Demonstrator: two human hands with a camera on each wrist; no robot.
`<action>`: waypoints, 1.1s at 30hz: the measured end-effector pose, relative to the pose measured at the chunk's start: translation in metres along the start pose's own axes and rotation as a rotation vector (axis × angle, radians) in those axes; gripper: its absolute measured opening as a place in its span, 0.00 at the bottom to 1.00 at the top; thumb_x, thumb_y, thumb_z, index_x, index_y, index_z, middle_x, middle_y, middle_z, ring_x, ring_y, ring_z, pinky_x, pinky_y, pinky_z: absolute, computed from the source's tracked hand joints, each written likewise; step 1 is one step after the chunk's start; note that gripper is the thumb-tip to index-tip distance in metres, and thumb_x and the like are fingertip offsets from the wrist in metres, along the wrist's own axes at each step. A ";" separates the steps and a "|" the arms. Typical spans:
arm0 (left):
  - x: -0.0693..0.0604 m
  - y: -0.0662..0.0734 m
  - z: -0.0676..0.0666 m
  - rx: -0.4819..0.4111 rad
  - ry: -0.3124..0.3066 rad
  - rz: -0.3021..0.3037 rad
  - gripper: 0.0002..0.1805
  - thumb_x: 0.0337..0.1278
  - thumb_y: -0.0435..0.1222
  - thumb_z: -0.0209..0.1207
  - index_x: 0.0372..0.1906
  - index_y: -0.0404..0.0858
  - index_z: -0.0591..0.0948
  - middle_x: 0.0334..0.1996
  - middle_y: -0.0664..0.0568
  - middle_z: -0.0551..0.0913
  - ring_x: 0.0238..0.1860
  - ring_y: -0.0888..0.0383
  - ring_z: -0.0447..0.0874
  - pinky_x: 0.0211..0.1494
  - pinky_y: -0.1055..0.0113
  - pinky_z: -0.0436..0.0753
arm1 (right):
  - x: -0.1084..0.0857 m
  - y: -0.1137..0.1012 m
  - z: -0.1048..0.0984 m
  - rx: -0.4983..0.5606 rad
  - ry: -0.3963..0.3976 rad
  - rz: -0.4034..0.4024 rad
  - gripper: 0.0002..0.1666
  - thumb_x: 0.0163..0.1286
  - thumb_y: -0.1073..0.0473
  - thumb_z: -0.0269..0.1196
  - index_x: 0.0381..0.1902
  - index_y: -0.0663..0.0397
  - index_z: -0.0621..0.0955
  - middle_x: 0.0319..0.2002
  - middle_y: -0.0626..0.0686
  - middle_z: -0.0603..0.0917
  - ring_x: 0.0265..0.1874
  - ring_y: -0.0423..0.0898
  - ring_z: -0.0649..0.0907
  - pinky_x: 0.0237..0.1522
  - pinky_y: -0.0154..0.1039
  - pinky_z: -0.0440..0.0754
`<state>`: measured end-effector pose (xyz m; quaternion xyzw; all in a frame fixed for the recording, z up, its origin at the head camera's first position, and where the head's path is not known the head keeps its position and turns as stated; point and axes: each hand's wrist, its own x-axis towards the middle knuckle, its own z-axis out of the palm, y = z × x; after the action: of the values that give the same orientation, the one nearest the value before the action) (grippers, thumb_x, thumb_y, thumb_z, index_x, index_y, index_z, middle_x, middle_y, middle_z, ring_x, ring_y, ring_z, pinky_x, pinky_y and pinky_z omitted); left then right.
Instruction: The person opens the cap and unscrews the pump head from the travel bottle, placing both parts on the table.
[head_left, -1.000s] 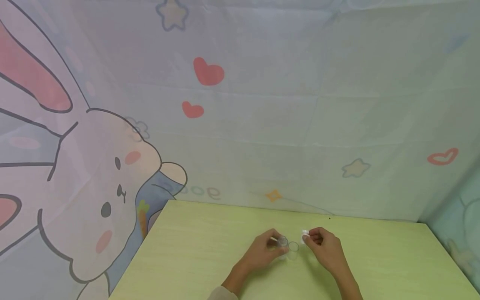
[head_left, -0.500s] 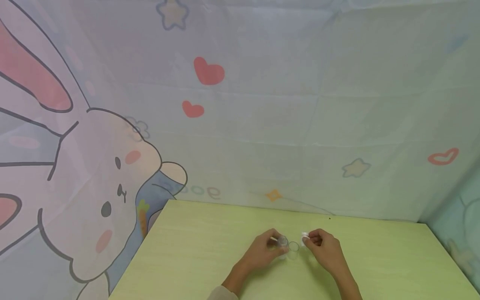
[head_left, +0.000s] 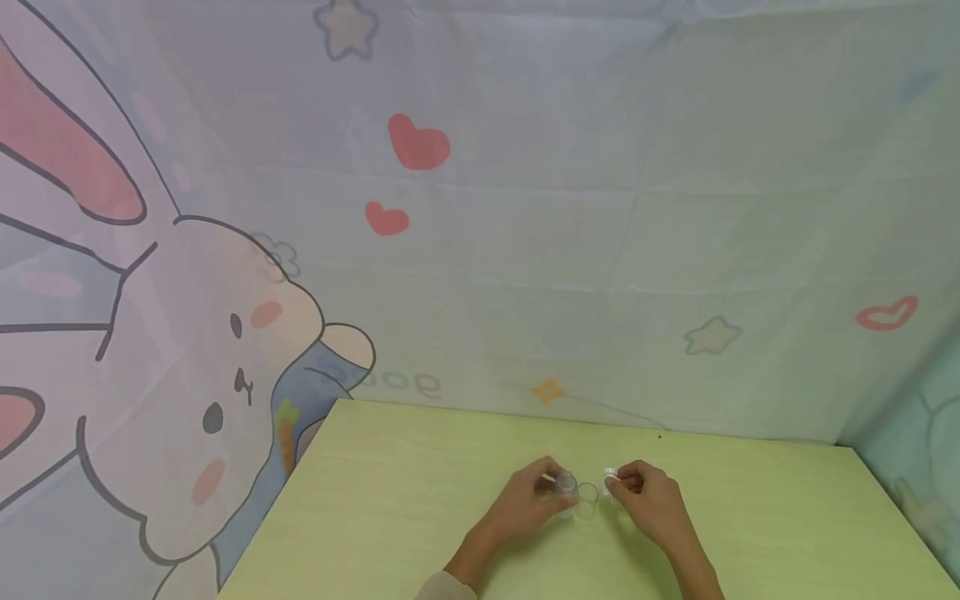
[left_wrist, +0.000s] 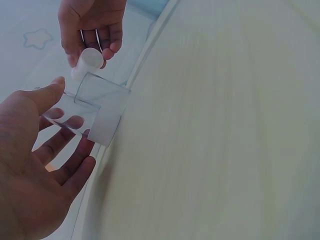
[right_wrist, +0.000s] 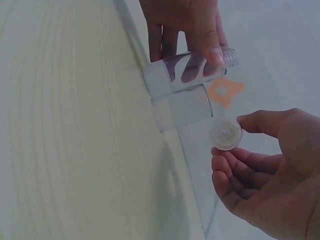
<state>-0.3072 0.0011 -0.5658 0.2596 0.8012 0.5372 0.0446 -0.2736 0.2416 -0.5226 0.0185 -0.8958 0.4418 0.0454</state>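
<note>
In the head view my left hand (head_left: 525, 502) grips a clear bottle (right_wrist: 192, 70) with a bare threaded neck and a whitish lower part. The bottle stands upright on the table. Right beside it is a clear open-topped cup (right_wrist: 182, 107), its rim lower than the bottle's neck. My right hand (head_left: 654, 500) pinches a small white cap (right_wrist: 225, 134) between thumb and fingers, just right of the cup and above the table. The right wrist view shows into the cap's hollow underside. In the left wrist view the cup (left_wrist: 102, 92) partly overlaps the bottle.
A pale yellow-green table (head_left: 420, 475) lies under both hands. Behind it hangs a cloth backdrop (head_left: 525, 250) with a printed rabbit, hearts and stars. A tiny dark speck (head_left: 660, 437) is near the table's back edge.
My right hand has lowered the white cap slightly, toward the near side of the table. The left hand, the bottle and the cup look the same.
</note>
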 end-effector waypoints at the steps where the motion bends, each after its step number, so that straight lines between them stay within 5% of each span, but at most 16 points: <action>1: 0.000 0.000 0.000 0.000 0.000 0.002 0.11 0.71 0.48 0.68 0.51 0.51 0.81 0.52 0.63 0.84 0.58 0.54 0.86 0.60 0.62 0.84 | 0.000 0.000 0.000 -0.002 -0.001 0.001 0.19 0.75 0.53 0.69 0.48 0.66 0.83 0.38 0.52 0.86 0.39 0.47 0.86 0.41 0.43 0.86; 33: 0.000 0.002 0.001 0.007 0.021 0.038 0.11 0.73 0.47 0.67 0.51 0.49 0.81 0.52 0.62 0.83 0.56 0.56 0.85 0.57 0.67 0.83 | 0.000 0.006 0.009 -0.018 -0.040 0.073 0.15 0.73 0.56 0.70 0.41 0.64 0.82 0.32 0.52 0.83 0.29 0.46 0.81 0.31 0.41 0.82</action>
<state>-0.3066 0.0021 -0.5646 0.2694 0.7985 0.5377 0.0250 -0.2743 0.2383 -0.5325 -0.0055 -0.9005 0.4347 0.0114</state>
